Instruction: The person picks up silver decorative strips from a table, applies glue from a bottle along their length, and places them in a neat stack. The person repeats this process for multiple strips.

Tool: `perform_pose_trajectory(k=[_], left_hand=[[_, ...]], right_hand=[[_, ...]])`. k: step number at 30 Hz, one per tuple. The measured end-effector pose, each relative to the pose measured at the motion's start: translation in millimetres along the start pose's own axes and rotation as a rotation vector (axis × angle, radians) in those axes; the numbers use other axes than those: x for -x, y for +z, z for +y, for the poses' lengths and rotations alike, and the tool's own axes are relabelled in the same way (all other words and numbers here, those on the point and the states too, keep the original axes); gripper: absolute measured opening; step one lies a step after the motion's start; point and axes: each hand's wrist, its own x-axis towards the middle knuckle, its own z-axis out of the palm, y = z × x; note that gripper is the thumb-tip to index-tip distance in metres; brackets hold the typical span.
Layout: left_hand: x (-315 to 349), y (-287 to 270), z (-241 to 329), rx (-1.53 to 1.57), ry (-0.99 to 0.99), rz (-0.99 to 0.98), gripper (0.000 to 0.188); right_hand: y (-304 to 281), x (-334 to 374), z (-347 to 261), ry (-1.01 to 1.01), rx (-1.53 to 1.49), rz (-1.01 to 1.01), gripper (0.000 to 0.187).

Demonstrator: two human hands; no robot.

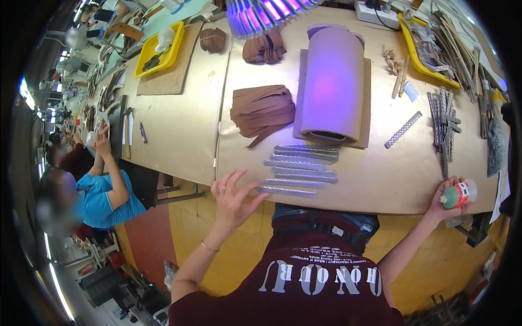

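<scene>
My left hand (pixel 232 200) is at the table's front edge, its fingers spread apart. Its thumb and index fingertips are at the left end of the nearest grey patterned strip (pixel 293 192); whether they touch it I cannot tell. Beyond that strip, several similar strips (pixel 304 159) lie side by side, roughly crosswise to me. Off to the right, my right hand (pixel 439 205) is wrapped round a small squeeze bottle (pixel 459 194) with a red label. The bottle lies tilted on its side, its nozzle toward the left.
Brown strips (pixel 262 110) lie in a bundle beside a large curved tan form (pixel 333 81). A lamp (pixel 266 13) hangs over the far side. At right are a loose strip (pixel 403 130), more grey strips (pixel 443 119) and a yellow tray (pixel 427 54). A co-worker (pixel 111 187) sits at left.
</scene>
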Motion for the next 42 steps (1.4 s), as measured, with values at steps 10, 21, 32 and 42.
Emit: perform_pose_trajectory(k=[10, 21, 32, 42], left_hand=[[11.8, 12.6, 0.0, 0.185, -0.137, 0.080, 0.023], [6.8, 21.3, 14.6, 0.195, -0.165, 0.128, 0.020], [8.9, 19.1, 16.6, 0.158, -0.166, 0.104, 0.027], [-64.0, 26.8, 94.7, 0.382, 0.439, 0.169, 0.030]], right_hand=[[-5.9, -2.5, -3.6, 0.048, -0.045, -0.075, 0.067], [-1.8, -0.7, -2.4, 0.034, -0.041, -0.034, 0.067], [5.3, 1.8, 3.6, 0.037, -0.065, -0.079, 0.069], [14.0, 9.2, 12.9, -0.043, -0.013, 0.074, 0.072]])
